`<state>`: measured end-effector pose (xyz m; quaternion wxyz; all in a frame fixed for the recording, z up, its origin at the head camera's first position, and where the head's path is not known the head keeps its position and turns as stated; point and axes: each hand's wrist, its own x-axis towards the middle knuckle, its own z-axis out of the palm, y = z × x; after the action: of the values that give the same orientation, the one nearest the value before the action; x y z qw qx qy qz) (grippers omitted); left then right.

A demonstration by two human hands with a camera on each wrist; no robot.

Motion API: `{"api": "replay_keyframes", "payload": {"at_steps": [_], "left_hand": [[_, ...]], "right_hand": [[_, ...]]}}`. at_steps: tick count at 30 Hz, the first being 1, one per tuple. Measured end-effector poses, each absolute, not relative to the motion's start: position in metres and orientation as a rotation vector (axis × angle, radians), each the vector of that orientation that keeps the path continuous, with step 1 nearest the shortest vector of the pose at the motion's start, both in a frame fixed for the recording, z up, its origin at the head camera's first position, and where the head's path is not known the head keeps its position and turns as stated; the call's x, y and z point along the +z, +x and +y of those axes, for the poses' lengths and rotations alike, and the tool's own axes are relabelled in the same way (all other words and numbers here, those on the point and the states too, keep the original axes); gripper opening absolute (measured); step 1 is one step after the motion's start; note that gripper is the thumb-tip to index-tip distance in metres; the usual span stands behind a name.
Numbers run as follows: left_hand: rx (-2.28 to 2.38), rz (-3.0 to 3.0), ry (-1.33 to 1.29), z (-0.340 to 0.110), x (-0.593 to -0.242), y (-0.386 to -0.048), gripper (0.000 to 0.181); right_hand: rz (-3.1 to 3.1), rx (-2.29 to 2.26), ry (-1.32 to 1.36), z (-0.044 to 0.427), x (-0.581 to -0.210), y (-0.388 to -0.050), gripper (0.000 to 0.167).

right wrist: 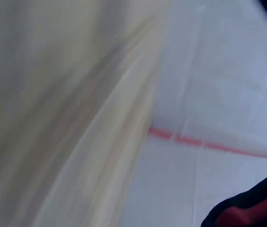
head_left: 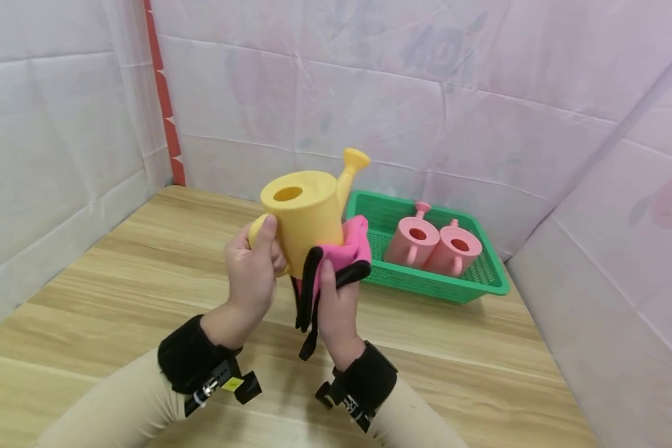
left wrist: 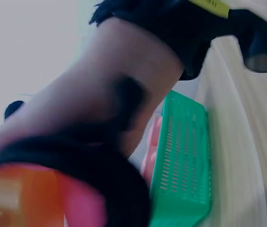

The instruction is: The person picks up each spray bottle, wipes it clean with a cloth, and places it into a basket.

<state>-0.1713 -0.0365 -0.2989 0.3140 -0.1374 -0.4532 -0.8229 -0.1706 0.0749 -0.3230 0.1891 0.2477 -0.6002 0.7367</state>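
In the head view a yellow watering can (head_left: 308, 221) is held up above the table, its spout pointing up and to the right. My left hand (head_left: 249, 277) grips it by the handle, thumb near the top rim. A pink cloth with black edging (head_left: 354, 239) lies against the can's lower right side. My right hand (head_left: 338, 311) holds that cloth, with the thumb over it and the other fingers hidden behind. Part of the yellow can (left wrist: 38, 194) shows blurred in the left wrist view. At the right wrist view's corner, a black and red piece of cloth (right wrist: 261, 208) appears.
A green basket (head_left: 490, 286) stands at the back right of the wooden table (head_left: 117, 292). Inside it are two pink watering cans, one on the left (head_left: 406, 242) and one on the right (head_left: 453, 249). Sheeted walls (head_left: 369, 112) close off the back and sides.
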Motion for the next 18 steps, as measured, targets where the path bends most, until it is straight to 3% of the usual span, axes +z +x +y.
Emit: {"api": "replay_keyframes", "payload": {"at_steps": [3, 8, 18], "left_hand": [[-2.214, -1.093, -0.39, -0.032, -0.299, -0.176, 0.035], [-2.234, -1.047, -0.385, -0.028, -0.303, -0.179, 0.037], [-2.29, -1.224, -0.351, -0.021, -0.312, -0.169, 0.04]], "right_hand": [[-1.585, 2.411, 0.531, 0.073, -0.323, -0.169, 0.034], [-1.427, 2.871, 0.326, 0.072, -0.317, -0.166, 0.045], [-1.266, 3.03, 0.261, 0.092, -0.305, -0.18, 0.052]]}}
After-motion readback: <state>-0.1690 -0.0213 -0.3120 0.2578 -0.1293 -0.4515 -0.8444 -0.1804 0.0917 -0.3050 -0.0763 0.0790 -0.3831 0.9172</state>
